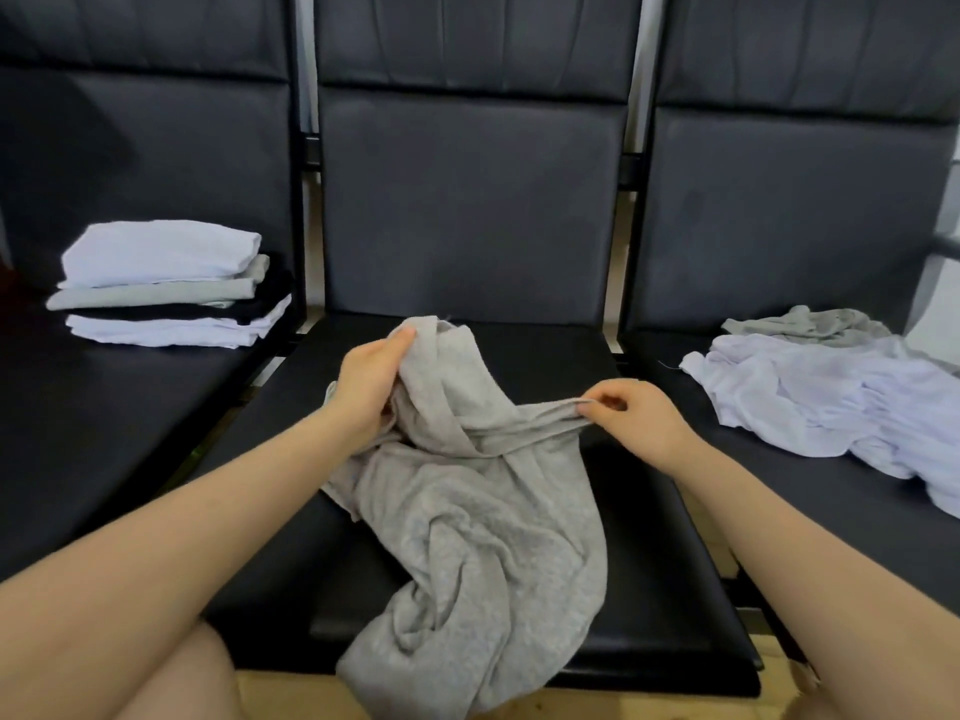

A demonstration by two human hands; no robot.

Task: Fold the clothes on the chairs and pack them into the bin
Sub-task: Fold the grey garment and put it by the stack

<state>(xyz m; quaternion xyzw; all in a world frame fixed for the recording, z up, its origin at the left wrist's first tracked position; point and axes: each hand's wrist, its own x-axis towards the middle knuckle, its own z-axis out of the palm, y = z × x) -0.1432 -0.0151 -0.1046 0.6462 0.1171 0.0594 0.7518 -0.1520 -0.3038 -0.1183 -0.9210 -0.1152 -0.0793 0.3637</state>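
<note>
The folded stack (166, 285) fills the back of the left seat, the loose white heap (831, 402) covers the right seat; the middle seat (649, 537) lies bare beside the grey garment (478, 511)

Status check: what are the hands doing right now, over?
Left hand and right hand grip grey garment, unfolded on middle chair. Folded stack left. Nothing blocking.

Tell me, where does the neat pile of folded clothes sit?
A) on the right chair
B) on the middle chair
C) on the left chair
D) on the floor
C: the folded stack rests on the left chair, while the middle chair holds the grey garment being handled and the right chair holds loose clothes.
</note>
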